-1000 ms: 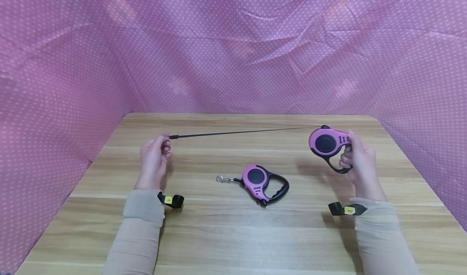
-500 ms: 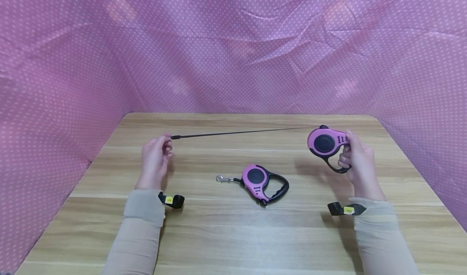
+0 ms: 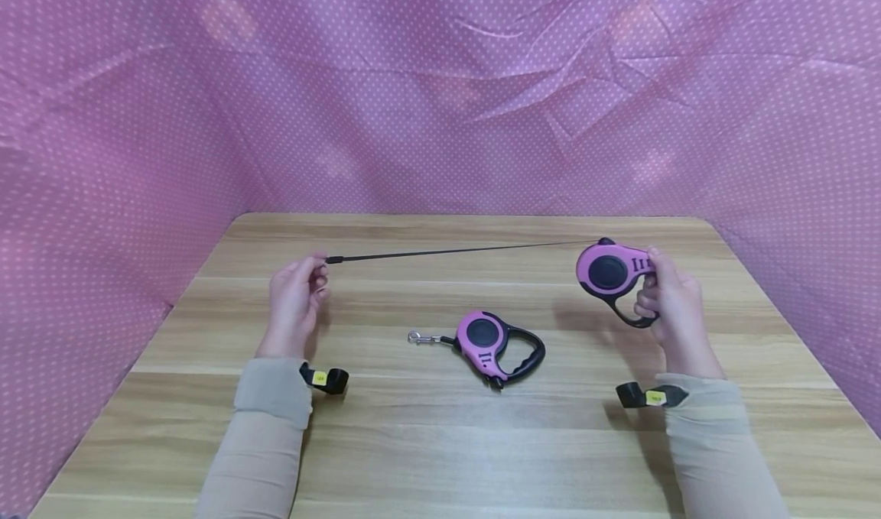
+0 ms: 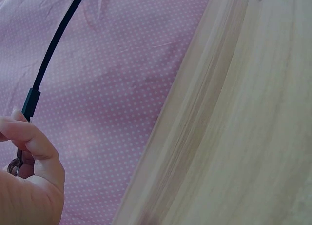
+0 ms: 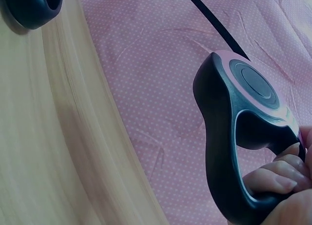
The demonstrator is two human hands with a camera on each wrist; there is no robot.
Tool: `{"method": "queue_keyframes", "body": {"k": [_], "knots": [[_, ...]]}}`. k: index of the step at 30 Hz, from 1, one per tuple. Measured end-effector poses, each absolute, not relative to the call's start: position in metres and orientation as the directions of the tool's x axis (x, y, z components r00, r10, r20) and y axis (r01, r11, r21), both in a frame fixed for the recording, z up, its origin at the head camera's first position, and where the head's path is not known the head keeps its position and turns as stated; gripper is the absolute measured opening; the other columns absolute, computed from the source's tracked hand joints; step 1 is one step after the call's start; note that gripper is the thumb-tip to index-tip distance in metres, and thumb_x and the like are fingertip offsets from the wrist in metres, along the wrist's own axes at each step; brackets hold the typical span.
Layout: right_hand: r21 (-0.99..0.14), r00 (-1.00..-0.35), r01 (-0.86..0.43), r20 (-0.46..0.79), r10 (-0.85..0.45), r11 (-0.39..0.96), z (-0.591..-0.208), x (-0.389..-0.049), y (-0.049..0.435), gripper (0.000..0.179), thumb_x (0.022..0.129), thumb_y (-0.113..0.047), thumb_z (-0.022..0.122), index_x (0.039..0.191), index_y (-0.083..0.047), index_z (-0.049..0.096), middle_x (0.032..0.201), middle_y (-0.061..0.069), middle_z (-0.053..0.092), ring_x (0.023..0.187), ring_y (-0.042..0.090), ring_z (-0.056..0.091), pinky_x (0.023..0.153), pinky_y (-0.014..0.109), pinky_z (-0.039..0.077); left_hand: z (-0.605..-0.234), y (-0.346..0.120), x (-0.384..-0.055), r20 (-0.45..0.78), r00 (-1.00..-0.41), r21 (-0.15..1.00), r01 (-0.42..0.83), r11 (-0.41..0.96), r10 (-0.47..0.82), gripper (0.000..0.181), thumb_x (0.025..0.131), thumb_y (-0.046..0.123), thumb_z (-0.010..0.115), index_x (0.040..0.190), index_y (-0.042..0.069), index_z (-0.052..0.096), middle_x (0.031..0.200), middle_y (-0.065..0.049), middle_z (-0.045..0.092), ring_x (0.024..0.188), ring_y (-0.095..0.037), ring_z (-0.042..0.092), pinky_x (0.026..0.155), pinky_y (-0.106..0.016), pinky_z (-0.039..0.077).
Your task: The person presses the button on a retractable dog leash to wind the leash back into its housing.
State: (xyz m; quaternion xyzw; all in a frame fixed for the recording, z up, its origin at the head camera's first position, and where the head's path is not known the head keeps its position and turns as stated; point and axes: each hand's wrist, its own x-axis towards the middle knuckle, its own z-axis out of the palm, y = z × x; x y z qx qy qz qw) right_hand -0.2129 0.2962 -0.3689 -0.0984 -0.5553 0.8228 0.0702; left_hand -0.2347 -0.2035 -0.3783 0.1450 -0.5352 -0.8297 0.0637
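Note:
My right hand (image 3: 677, 309) grips the handle of a pink and black retractable dog leash (image 3: 609, 272), held above the table on the right. From its housing a thin black strap (image 3: 440, 251) runs left to my left hand (image 3: 292, 297). There the fingers pinch the metal clip (image 4: 17, 161) at the strap's end, partly hidden by them. The right wrist view shows fingers curled through the leash's black handle loop (image 5: 219, 152). Between the hands, a second pink and black leash (image 3: 482, 335) lies on the table, its silver clip (image 3: 423, 338) pointing left.
The wooden table (image 3: 440, 458) reaches back to a pink polka-dot cloth (image 3: 440, 106), which hangs behind it and along both sides. Black bands with yellow labels sit at both wrists, the left band (image 3: 326, 380) and the right band (image 3: 647, 395).
The right hand has moved slightly left with the leash, and the left hand slightly right, so the strap between them is a little shorter. The leash on the table has stayed put.

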Motion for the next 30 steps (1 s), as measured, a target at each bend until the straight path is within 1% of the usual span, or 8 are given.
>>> {"method": "queue_keyframes", "body": {"k": [9, 16, 27, 30], "knots": [[-0.924, -0.974, -0.011, -0.076, 0.211, -0.383, -0.3707, -0.2126, 0.2961, 0.048, 0.099, -0.031, 0.059, 0.055, -0.014, 0.048, 0.039, -0.01, 0.038, 0.045, 0.008, 0.016, 0.047, 0.025, 0.011, -0.3788, -0.2034, -0.2347, -0.16, -0.954, 0.901, -0.036, -0.432, -0.255, 0.018, 0.097, 0.003, 0.054, 0.092, 0.011, 0.07, 0.076, 0.003, 0.063, 0.065, -0.008, 0.048, 0.046, -0.014, 0.04], [-0.93, -0.971, -0.007, -0.081, 0.224, -0.368, -0.3704, -0.2123, 0.2955, 0.049, 0.099, -0.032, 0.06, 0.055, -0.014, 0.048, 0.038, -0.01, 0.038, 0.043, 0.008, 0.017, 0.042, 0.021, 0.015, -0.3788, -0.2034, -0.2346, -0.16, -0.955, 0.907, -0.042, -0.42, -0.251, 0.018, 0.097, 0.003, 0.054, 0.092, 0.011, 0.07, 0.076, 0.003, 0.063, 0.065, -0.008, 0.049, 0.047, -0.014, 0.041], [-0.928, -0.974, -0.007, -0.077, 0.212, -0.373, -0.372, -0.2121, 0.2955, 0.049, 0.099, -0.03, 0.06, 0.055, -0.013, 0.049, 0.038, -0.01, 0.039, 0.045, 0.009, 0.016, 0.045, 0.024, 0.011, -0.3768, -0.1994, -0.2332, -0.166, -0.956, 0.928, -0.068, -0.367, -0.244, 0.013, 0.097, 0.006, 0.057, 0.095, 0.012, 0.069, 0.077, 0.004, 0.064, 0.066, -0.007, 0.051, 0.049, -0.013, 0.043], [-0.93, -0.973, -0.004, -0.08, 0.215, -0.366, -0.3722, -0.2123, 0.2948, 0.049, 0.099, -0.03, 0.06, 0.054, -0.013, 0.05, 0.037, -0.01, 0.039, 0.044, 0.009, 0.016, 0.044, 0.023, 0.012, -0.3767, -0.1984, -0.2331, -0.17, -0.957, 0.93, -0.076, -0.359, -0.237, 0.012, 0.097, 0.007, 0.058, 0.096, 0.012, 0.069, 0.078, 0.004, 0.064, 0.066, -0.006, 0.051, 0.049, -0.013, 0.043]]}}
